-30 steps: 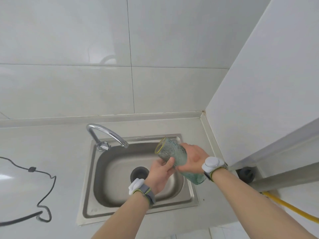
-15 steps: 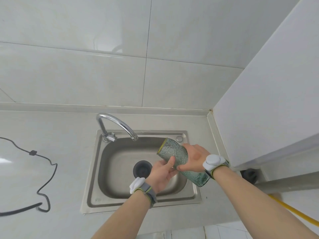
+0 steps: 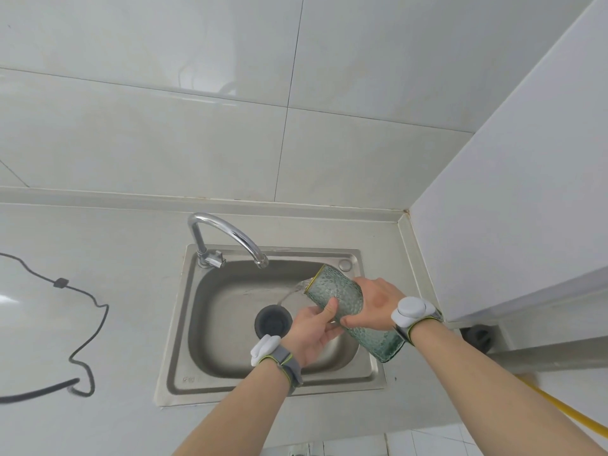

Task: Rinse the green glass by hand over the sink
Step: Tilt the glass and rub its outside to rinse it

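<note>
Since half a second ago the green glass (image 3: 342,297) has tipped further, and water now pours from its gold-rimmed mouth into the sink (image 3: 210,324) — before, nothing was spilling. On the far left a black cable (image 3: 88,304) loops over the white counter (image 3: 98,406). The chrome faucet (image 3: 227,235) arches over the steel basin, which holds only a wet streak running toward the dark drain (image 3: 273,320). The left hand (image 3: 312,330) cups the textured glass from below, thumb pressed on its side; the right hand (image 3: 375,302) wraps it from the far side — both grasping it, tilted mouth-down over the sink's right half. A yellow hose (image 3: 566,413) lies at the lower right.
</note>
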Demonstrator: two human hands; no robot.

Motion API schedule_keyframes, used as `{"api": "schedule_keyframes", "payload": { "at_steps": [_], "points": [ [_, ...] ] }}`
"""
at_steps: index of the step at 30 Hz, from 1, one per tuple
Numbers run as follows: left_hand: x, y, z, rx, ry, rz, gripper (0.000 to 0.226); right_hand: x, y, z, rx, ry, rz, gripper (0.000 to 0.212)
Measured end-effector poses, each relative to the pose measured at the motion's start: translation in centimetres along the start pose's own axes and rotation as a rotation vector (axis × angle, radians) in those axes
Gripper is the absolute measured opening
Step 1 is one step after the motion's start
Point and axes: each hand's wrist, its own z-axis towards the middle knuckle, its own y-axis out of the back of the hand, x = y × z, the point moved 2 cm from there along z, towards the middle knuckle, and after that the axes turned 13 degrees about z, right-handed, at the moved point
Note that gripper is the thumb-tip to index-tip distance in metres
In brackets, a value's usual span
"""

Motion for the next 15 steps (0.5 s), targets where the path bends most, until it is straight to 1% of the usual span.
{"api": "schedule_keyframes", "payload": {
  "at_steps": [15],
  "points": [
    [-0.2,-1.4,0.4,-0.001,0.069,0.097,0.045,-1.3,0.6,0.4,0.006,-0.043,-0.014,0.079]
  ]
}}
